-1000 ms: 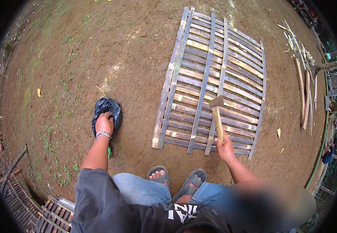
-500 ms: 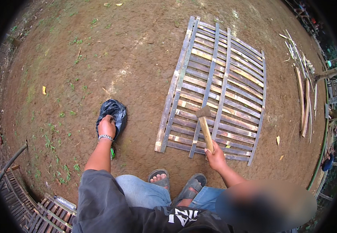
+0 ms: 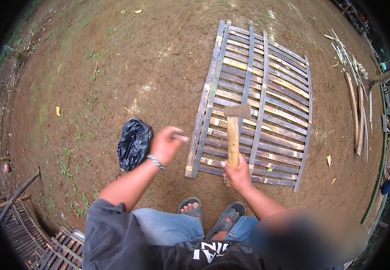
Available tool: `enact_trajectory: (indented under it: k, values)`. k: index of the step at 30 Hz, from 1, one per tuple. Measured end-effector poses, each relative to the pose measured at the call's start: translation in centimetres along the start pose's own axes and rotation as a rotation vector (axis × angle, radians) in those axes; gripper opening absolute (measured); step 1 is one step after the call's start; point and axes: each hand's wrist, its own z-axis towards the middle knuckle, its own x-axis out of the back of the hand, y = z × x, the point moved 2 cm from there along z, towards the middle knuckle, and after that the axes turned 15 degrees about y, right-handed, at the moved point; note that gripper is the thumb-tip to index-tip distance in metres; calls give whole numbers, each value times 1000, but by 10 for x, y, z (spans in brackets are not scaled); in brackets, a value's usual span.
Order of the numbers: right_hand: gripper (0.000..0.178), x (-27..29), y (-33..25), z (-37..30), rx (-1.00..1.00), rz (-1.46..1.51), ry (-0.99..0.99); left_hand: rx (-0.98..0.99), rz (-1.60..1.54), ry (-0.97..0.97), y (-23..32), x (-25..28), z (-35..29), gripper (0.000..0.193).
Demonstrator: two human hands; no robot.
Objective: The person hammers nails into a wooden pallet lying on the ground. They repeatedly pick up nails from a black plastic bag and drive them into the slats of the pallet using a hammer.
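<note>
1. Our right hand has its fingers wrapped around the wooden handle of the hammer, low down. We should keep that grip firm but easy, with the wrist straight, so that the head stays under control.
2. In view, the hammer head overlaps the near part of the slatted bamboo panel; we cannot tell how far above the slats it hangs. The panel lies flat on the brown earth, ahead and to our right.
3. Our left hand is blurred, its fingers curled narrow, between the bag and the panel's left edge. We cannot tell whether they pinch anything small. We would do well to keep them out from under the hammer head.
4. The slats look thin, so we judge that light, square contact would treat them more kindly than a heavy or slanted blow.
5. The black plastic bag lies crumpled just beside our left wrist, which wears a bracelet. We cannot see its contents, and a careless forearm could drag it.
6. Our sandals stand near the panel's close edge, apart from it; we should mind our toes.
7. Farther right lie loose strips, well apart from the panel; a slatted structure stands at lower left. Neither blocks our hands.
</note>
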Motion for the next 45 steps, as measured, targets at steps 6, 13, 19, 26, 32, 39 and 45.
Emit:
enact_trajectory:
  k: [6, 13, 19, 26, 32, 39, 45]
  values:
    - [33, -28, -22, 8, 98, 244, 39, 231, -420, -139, 7, -100, -39, 18]
    - [36, -8, -21, 16, 72, 247, 73, 221, -336, -126, 22, -120, -49, 17]
    - [34, -14, -31, 35, 87, 357, 92, 448, -764, -153, 22, -133, -38, 15]
    - [35, -18, -30, 63, 123, 392, 92, 515, -784, -228, 14, -137, -20, 20]
    - [37, -3, -25, 77, 125, 289, 193, 224, -494, 128, -38, -161, 68, 16]
    - [36, 13, 17, 54, 33, 155, 109, -61, 138, 625, -58, -182, 132, 14]
    - [46, 13, 49, 33, -88, 94, 48, -121, 329, 681, -33, -198, 128, 11]
